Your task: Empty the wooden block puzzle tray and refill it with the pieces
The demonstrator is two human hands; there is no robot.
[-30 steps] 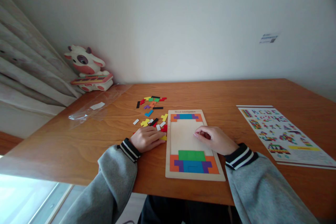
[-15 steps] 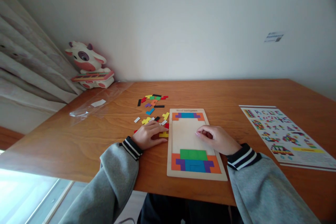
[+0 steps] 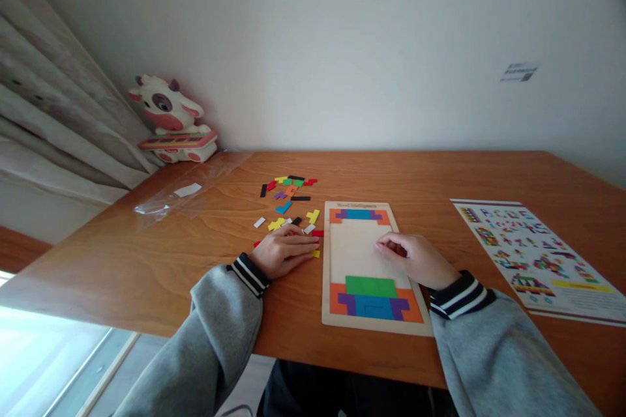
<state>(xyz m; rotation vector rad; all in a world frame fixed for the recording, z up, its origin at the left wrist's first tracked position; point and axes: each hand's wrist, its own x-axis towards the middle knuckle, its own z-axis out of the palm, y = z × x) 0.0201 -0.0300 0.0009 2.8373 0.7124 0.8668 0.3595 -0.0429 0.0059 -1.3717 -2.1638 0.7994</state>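
Wooden puzzle tray [image 3: 356, 249], lower centre: ends filled, middle bare; loose puzzle pieces [image 3: 313, 215] still left of it. Left hand [image 3: 280, 253] flattish over some, right hand [image 3: 415, 259] half-curled; can't tell either's grip.

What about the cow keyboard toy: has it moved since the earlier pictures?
No: judged against the table and wall, the cow keyboard toy sits in the same place; only the camera's view shifted.

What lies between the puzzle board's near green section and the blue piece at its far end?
The head view shows a bare stretch of the wooden puzzle board there, with the right hand over its right side.
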